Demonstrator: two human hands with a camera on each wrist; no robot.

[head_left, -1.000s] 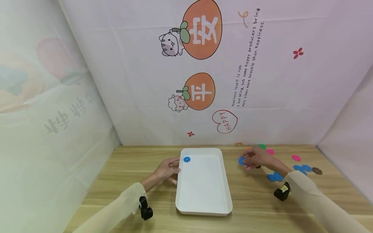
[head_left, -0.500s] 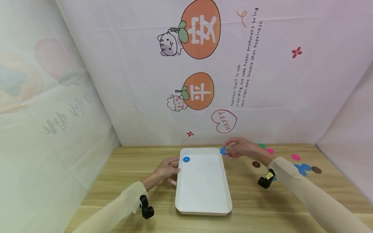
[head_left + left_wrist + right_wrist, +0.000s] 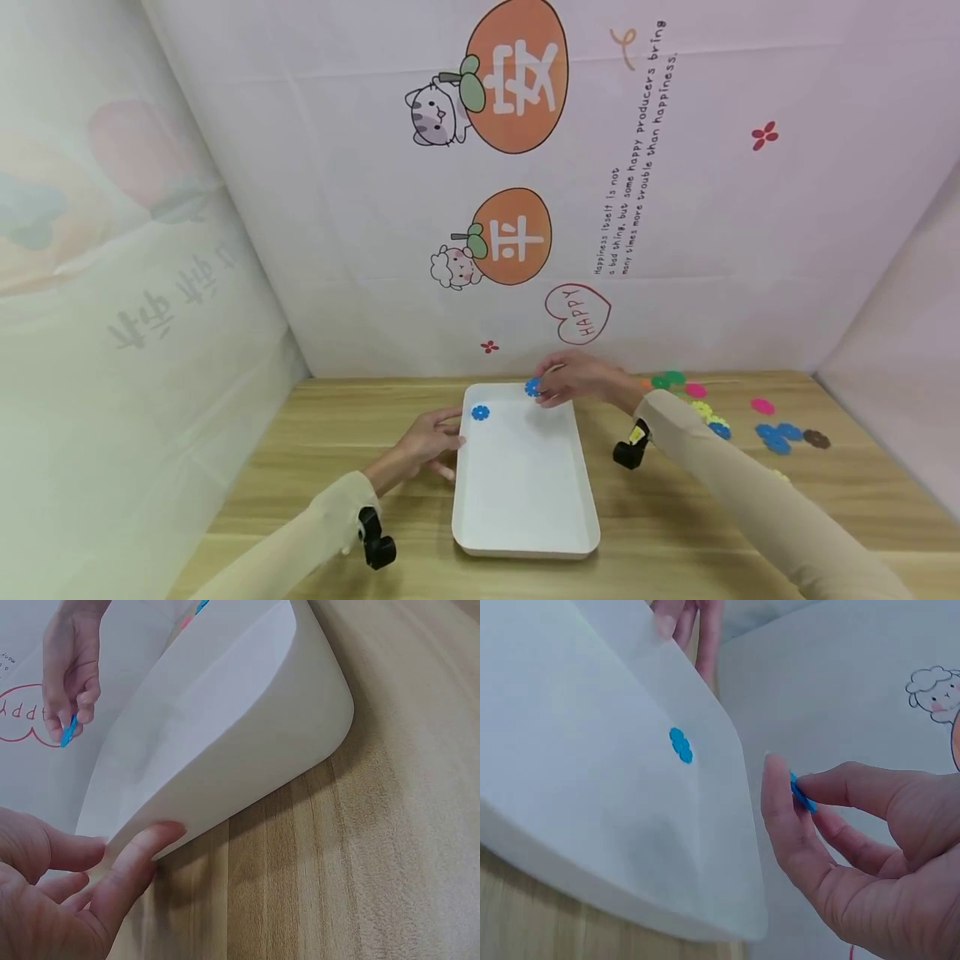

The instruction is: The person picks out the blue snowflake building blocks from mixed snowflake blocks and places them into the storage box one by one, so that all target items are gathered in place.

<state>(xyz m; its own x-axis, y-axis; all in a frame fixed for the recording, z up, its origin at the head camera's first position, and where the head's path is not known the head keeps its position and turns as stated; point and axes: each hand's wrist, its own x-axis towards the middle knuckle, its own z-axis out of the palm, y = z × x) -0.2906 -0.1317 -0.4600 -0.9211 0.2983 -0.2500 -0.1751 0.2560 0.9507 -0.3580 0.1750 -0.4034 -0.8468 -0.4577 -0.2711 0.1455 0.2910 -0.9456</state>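
Observation:
A white rectangular tray (image 3: pixel 525 483) lies on the table, and a blue flower-shaped plastic disc (image 3: pixel 481 412) sits inside near its far left corner. My left hand (image 3: pixel 429 442) holds the tray's left rim, one fingertip over the edge and another digit along the outer wall (image 3: pixel 247 761). Over the far end of the tray, my right hand (image 3: pixel 572 379) pinches a second blue flower disc (image 3: pixel 532 387) between thumb and finger. In the right wrist view this pinched disc (image 3: pixel 802 793) appears edge-on, beyond the tray wall.
Several loose flower discs lie on the wooden table (image 3: pixel 675 517) at the right: yellow (image 3: pixel 702 409), green (image 3: pixel 675 377), pink (image 3: pixel 762 407), blue (image 3: pixel 772 435) and brown (image 3: pixel 816 439). A printed white cloth (image 3: pixel 360 250) rises behind the table.
My right hand has carried the pinched blue disc leftward from the loose discs to above the tray's far end. The left hand has stayed at the tray's rim.

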